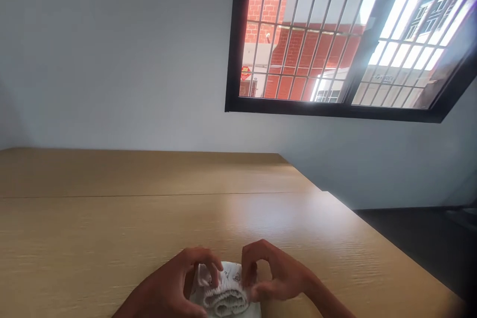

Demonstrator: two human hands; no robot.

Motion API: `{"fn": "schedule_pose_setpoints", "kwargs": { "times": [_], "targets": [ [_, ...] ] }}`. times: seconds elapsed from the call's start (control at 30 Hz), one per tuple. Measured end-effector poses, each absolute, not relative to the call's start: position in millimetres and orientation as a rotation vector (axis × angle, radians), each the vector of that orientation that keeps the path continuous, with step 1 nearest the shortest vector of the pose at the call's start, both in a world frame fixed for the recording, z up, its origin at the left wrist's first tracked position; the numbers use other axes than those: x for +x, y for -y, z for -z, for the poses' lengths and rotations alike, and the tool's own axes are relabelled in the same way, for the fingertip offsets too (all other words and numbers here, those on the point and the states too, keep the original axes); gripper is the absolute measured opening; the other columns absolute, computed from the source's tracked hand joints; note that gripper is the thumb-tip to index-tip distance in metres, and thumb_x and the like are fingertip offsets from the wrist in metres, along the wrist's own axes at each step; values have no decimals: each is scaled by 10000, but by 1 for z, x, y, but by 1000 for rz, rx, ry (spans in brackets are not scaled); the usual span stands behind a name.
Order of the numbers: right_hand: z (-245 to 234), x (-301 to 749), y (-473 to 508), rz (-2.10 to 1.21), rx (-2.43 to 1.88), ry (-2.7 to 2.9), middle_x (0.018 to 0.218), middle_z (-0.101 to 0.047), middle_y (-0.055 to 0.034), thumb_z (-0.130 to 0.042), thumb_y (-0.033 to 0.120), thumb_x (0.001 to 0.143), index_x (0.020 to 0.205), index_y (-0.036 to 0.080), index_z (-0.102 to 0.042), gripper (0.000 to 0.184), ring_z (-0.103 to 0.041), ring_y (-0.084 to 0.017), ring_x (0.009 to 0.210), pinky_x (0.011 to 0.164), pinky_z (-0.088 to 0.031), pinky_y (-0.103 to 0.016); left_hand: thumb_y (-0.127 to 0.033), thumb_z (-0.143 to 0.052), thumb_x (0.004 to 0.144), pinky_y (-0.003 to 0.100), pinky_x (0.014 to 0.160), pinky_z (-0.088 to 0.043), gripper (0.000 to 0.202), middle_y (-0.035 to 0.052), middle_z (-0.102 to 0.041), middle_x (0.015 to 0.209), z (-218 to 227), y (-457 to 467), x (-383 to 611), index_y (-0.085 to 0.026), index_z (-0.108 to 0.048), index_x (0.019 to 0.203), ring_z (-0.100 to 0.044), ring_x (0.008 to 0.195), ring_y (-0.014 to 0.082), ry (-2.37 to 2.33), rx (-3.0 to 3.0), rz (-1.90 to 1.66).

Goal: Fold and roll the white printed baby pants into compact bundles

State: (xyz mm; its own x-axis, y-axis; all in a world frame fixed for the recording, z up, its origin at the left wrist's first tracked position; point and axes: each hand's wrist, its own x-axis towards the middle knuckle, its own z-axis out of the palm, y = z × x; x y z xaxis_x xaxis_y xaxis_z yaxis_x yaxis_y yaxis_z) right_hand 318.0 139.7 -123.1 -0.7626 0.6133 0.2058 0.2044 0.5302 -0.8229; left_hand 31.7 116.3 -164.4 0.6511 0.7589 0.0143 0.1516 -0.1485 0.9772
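Nearest the camera, at the bottom of the view, a small white diaper (pixel 223 294) is held between two bare hands, its lower part cut off by the frame. It is bunched up, with ruffled elastic gathers facing the camera, a small grey print on top and a loose flap at its left end. It lies at the near edge of the visible tabletop, about central from left to right.

The left hand (pixel 173 278) is curled over the diaper's left end, with the fingertips (pixel 214 264) pressed down on it. The right hand (pixel 278 273) is curved around the right end, its fingers (pixel 250 258) bent inward against the fabric. Both hands are partly closed and grip the diaper.

Around them spreads a light wood-grain table (pixel 112 218), crossed by a seam on its far side. Its right edge runs diagonally, and a dark floor (pixel 410 243) is seen beyond it. Farther off, a pale wall (pixel 112 59) rises, and a black-framed barred window (pixel 328 109) at far right shows a red brick building (pixel 294 54).
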Motion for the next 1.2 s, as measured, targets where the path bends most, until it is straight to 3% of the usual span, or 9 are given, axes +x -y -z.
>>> {"fn": "schedule_pose_setpoints", "kwargs": {
  "times": [0.1, 0.17, 0.33, 0.5, 0.6, 0.77, 0.9, 1.07, 1.2],
  "targets": [
    [123, 320, -143, -1041, -809, 2265, 760, -645, -27, -711, 324, 811, 772, 164, -691, 167, -566, -141, 714, 685, -451, -259, -286, -786, 668, 268, 827, -414, 335, -12, -615, 955, 162, -120, 30, -247, -667, 979, -548, 918, 195, -922, 1745, -721],
    [127, 323, -149, -809, -1045, 2285, 779, -632, -22, -630, 242, 844, 781, 173, -676, 104, -549, -138, 719, 676, -432, -258, -341, -685, 786, 263, 782, -394, 153, -14, -586, 829, 166, -130, 29, -211, -657, 861, -512, 822, 170, -1098, 1767, -853],
    [140, 336, -170, -572, -1296, 2342, 756, -603, -22, -517, 224, 903, 796, 176, -647, 175, -498, -139, 663, 592, -365, -261, -493, -475, 920, 258, 597, -325, 354, -27, -460, 681, 187, -160, 23, -181, -551, 771, -398, 624, 140, -1206, 1698, -972],
    [130, 338, -160, -664, -1185, 2344, 827, -613, -30, -618, 231, 838, 886, 175, -672, 91, -536, -153, 743, 684, -428, -273, -372, -614, 830, 289, 794, -410, 182, 11, -567, 849, 172, -137, 28, -200, -593, 886, -507, 827, 190, -1169, 1837, -953],
    [116, 329, -142, -914, -876, 2400, 1004, -621, -53, -813, 323, 674, 1049, 192, -697, 414, -579, -193, 914, 831, -467, -300, -310, -775, 682, 338, 963, -405, 427, 48, -590, 1141, 152, -110, 47, -247, -622, 1075, -502, 1067, 256, -985, 2055, -792],
    [111, 319, -129, -1035, -656, 2587, 1180, -630, -55, -860, 252, 552, 1184, 222, -664, 662, -542, -241, 1125, 949, -452, -313, -156, -825, 578, 322, 982, -415, 484, 16, -607, 1105, 140, -97, 70, -266, -643, 1013, -521, 1045, 239, -941, 2150, -528],
    [116, 319, -137, -969, -758, 2578, 1129, -655, -46, -795, 168, 638, 1132, 221, -693, 506, -566, -214, 1090, 945, -453, -298, -105, -771, 585, 273, 941, -441, 519, -15, -590, 1128, 147, -104, 66, -284, -610, 1045, -523, 1058, 210, -955, 2141, -538],
    [122, 320, -147, -1048, -839, 2503, 1038, -672, -46, -705, 130, 738, 1071, 202, -721, 341, -611, -188, 957, 824, -476, -270, -100, -711, 586, 319, 927, -456, 530, 33, -593, 1161, 147, -105, 71, -264, -611, 1080, -530, 1061, 252, -965, 2210, -476],
    [128, 316, -147, -1026, -1005, 2344, 920, -668, -37, -596, 237, 884, 1024, 177, -698, 184, -588, -164, 815, 712, -455, -257, -33, -592, 597, 316, 883, -470, 587, 36, -626, 1107, 155, -105, 76, -256, -595, 1140, -569, 1008, 244, -1036, 2121, -633]
  ]
}}
